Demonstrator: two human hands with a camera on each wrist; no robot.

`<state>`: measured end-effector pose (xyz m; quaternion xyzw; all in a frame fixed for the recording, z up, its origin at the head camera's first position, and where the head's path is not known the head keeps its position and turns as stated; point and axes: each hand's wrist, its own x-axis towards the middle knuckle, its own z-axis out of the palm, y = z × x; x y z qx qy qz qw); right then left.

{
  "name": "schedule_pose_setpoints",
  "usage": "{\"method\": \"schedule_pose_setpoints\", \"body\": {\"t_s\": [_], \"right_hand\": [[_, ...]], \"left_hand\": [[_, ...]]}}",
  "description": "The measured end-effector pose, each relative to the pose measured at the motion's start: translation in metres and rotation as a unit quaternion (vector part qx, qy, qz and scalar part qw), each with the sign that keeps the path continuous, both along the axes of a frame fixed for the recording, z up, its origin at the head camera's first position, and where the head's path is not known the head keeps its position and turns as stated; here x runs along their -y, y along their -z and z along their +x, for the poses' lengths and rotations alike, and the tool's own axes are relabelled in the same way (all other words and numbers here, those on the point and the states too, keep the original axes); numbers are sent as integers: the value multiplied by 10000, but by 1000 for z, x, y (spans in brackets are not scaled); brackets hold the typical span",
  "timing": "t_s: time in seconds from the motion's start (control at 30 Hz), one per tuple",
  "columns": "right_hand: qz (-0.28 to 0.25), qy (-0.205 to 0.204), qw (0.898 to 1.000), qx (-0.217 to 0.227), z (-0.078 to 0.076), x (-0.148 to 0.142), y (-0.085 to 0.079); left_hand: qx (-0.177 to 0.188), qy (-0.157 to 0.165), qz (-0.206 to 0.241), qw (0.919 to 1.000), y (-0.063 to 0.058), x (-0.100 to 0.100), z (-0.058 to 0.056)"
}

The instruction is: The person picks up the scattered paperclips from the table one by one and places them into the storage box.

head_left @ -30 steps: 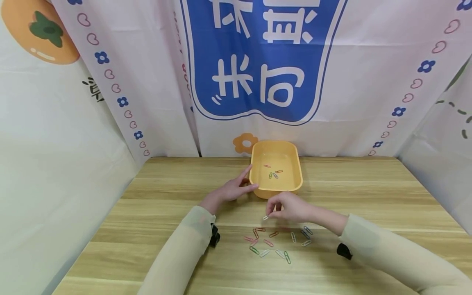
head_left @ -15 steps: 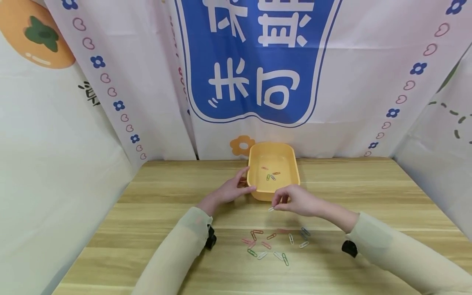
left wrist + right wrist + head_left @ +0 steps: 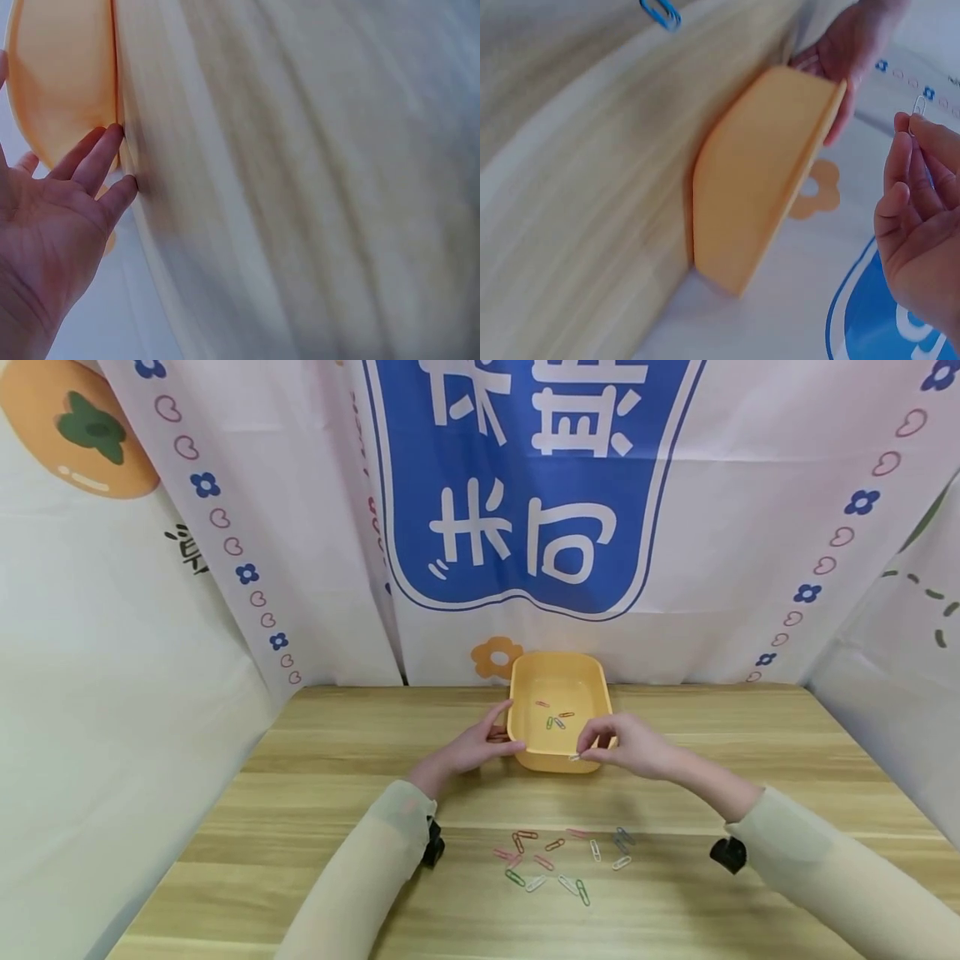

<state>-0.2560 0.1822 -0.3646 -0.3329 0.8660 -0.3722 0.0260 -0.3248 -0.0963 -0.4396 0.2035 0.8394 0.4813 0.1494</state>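
Thumb and fingertip of my right hand (image 3: 626,745) pinch a white paper clip (image 3: 919,105); in the head view they overlap the near right rim of a yellow plastic bin (image 3: 557,763). The other fingers of that hand are bent. My left hand (image 3: 472,746) rests at the bin's left side, its thumb at the near rim and its fingers spread along the wall. In the left wrist view those fingers are fairly straight against the orange-looking bin (image 3: 64,67). Inside the bin lie several paper clips, among them a green one (image 3: 550,723) and a red one (image 3: 567,715).
Several loose paper clips lie on the wooden table (image 3: 315,827) nearer to me, including a green clip (image 3: 582,893), a white clip (image 3: 622,862) and a blue clip (image 3: 625,836). Behind the bin hangs a printed cloth (image 3: 675,643) along the table's back edge.
My right hand has moved up and to the right with the white paper clip, from over the table to the bin's near rim. The left hand stays at the bin.
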Motion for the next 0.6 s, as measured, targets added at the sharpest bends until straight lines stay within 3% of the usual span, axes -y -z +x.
{"method": "schedule_pose_setpoints", "body": {"t_s": [0.3, 0.6], "right_hand": [[10, 473, 9983, -333, -16, -15, -17], [230, 878, 9955, -257, -36, -22, -31]], "left_hand": [[20, 30, -80, 10000, 0, 0, 1], [-20, -39, -237, 9997, 0, 1, 1]]}}
